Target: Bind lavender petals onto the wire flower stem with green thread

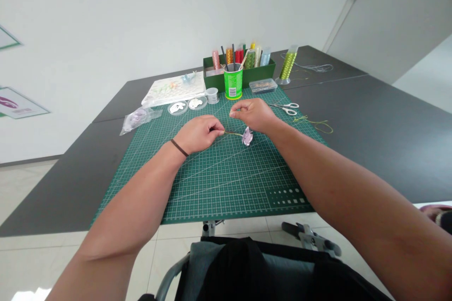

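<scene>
the left hand [201,134] holds the lilac artificial flower [247,137] by the free end of its thin stem [233,133]; the grip is pinched on the stem between thumb and forefinger. the stem runs roughly level to the right, and the flower head sits at its right end, above the central part of the green cutting mat [219,183]. the right hand [255,114] is positioned just beyond the flower head; its grip is narrow, with thumb and finger ends close together, but whether a fine strand lies between them cannot be told. the cutting mat lies on the dark worktop [356,136]. white-handled scissors [290,112] lie just right of the right hand, with a tangle of yellow-green thread [319,124] near them. at the far side, a bright green tub [233,85] holding slim tools stands in front of a dark green box [259,74] of thread spools. two shallow dishes [177,113] with white pieces lie to the left of the tub.
</scene>
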Demonstrator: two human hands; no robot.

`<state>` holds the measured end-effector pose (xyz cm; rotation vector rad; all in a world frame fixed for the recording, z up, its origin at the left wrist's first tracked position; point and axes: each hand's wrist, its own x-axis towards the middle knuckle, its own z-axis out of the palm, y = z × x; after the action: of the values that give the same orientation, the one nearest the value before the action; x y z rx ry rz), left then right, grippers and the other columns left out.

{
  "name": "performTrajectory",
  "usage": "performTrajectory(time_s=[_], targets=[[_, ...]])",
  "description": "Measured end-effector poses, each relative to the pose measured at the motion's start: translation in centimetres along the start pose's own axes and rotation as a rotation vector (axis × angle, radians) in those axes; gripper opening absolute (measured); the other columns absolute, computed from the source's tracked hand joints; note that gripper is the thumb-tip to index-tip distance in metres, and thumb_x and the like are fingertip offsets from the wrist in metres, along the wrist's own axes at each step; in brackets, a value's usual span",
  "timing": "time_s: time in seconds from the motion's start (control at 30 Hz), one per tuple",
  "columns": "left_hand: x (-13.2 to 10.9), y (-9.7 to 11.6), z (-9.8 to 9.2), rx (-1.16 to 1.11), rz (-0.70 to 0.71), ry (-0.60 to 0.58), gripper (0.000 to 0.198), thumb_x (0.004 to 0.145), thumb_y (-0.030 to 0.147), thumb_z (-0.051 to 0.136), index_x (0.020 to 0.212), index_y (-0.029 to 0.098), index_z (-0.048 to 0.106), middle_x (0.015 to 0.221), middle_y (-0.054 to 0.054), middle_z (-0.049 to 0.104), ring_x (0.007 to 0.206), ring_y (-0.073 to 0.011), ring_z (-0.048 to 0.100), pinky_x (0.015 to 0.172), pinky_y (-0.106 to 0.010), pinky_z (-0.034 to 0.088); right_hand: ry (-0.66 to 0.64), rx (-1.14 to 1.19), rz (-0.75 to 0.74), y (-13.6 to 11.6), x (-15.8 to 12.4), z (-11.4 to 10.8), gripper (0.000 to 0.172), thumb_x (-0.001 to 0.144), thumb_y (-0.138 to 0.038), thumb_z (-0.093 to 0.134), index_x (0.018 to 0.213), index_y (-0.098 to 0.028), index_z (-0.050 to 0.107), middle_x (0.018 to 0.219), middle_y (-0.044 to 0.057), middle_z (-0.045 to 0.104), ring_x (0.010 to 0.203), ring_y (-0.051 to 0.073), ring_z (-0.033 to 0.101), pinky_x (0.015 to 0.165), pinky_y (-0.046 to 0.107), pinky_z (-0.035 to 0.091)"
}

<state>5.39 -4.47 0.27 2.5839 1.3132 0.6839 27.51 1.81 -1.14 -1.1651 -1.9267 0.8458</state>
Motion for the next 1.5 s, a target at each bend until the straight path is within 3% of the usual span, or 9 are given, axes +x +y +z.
performTrajectory(time_s=[0.27, 0.5, 0.67, 0.77, 0.93, 1.13, 1.5], targets=[[-0.1, -0.1, 0.0, -0.060, 0.008, 0.109, 0.005, 0.093, 0.019, 0.073, 0.091, 0.020, 0.077, 0.087, -0.002, 0.078, 0.082, -0.0160, 0.069, 0.084, -0.033, 0.055, -0.019, 0.159, 0.054, 1.2, 0.3, 0.2, 0.012, 0.085, -0.029, 0.083, 0.084, -0.019, 0.077, 0.052, -0.009, 0.040, 0.052, 0.009, 0.033, 0.055, 0.030, 0.025], [0.0, -0.3, 0.0, -0.239, -0.052, 0.216, 0.010, 0.089, 0.021, 0.077, 0.095, 0.023, 0.084, 0.086, -0.002, 0.079, 0.078, -0.0152, 0.068, 0.081, -0.032, 0.056, -0.022, 0.323, 0.055, 1.0, 0.3, 0.3, 0.034, 0.074, -0.048, 0.091, 0.075, -0.019, 0.072, 0.061, -0.003, 0.055, 0.059, 0.012, 0.043, 0.058, 0.031, 0.034], [0.4, -0.3, 0.8, -0.627, -0.277, 0.349, 0.008, 0.084, 0.022, 0.082, 0.090, 0.021, 0.086, 0.067, 0.001, 0.070, 0.058, -0.0107, 0.057, 0.058, -0.026, 0.046, 0.020, 0.320, -0.044, 0.6, 0.2, 0.3, 0.041, 0.074, -0.053, 0.088, 0.068, -0.020, 0.066, 0.072, 0.001, 0.061, 0.071, 0.015, 0.050, 0.069, 0.033, 0.042], [0.7, 0.0, 1.1, -0.904, -0.375, 0.410, 0.007, 0.078, 0.021, 0.086, 0.084, 0.019, 0.084, 0.059, 0.003, 0.064, 0.051, -0.0078, 0.050, 0.051, -0.022, 0.039, 0.059, 0.320, -0.049, 0.5, 0.2, 0.4, 0.039, 0.076, -0.052, 0.087, 0.071, -0.020, 0.064, 0.068, -0.002, 0.054, 0.069, 0.014, 0.046, 0.067, 0.032, 0.039], [1.1, 0.6, 0.7, -1.162, -0.479, 0.448, 0.018, 0.072, 0.023, 0.092, 0.079, 0.017, 0.077, 0.068, 0.000, 0.070, 0.051, -0.0052, 0.048, 0.046, -0.019, 0.032, 0.030, 0.362, -0.007, 0.2, 0.2, 0.5, 0.023, 0.085, -0.038, 0.081, 0.082, -0.019, 0.068, 0.060, -0.007, 0.041, 0.059, 0.010, 0.033, 0.057, 0.029, 0.027], [1.1, 0.9, 0.0, -1.212, -0.597, 0.442, 0.016, 0.082, 0.024, 0.088, 0.086, 0.018, 0.074, 0.072, 0.001, 0.068, 0.052, -0.0043, 0.046, 0.044, -0.017, 0.028, 0.030, 0.354, -0.017, -1.1, -0.4, 0.4, 0.021, 0.087, -0.037, 0.080, 0.083, -0.020, 0.068, 0.057, -0.008, 0.035, 0.055, 0.010, 0.028, 0.053, 0.029, 0.021], [1.3, 0.8, 0.0, -1.206, -0.618, 0.429, 0.015, 0.086, 0.025, 0.084, 0.087, 0.018, 0.071, 0.074, 0.002, 0.065, 0.052, -0.0045, 0.041, 0.044, -0.019, 0.025, -0.007, 0.348, -0.059, -2.3, -1.3, 0.6, 0.022, 0.087, -0.039, 0.081, 0.084, -0.019, 0.070, 0.055, -0.008, 0.035, 0.054, 0.009, 0.028, 0.052, 0.028, 0.022]])
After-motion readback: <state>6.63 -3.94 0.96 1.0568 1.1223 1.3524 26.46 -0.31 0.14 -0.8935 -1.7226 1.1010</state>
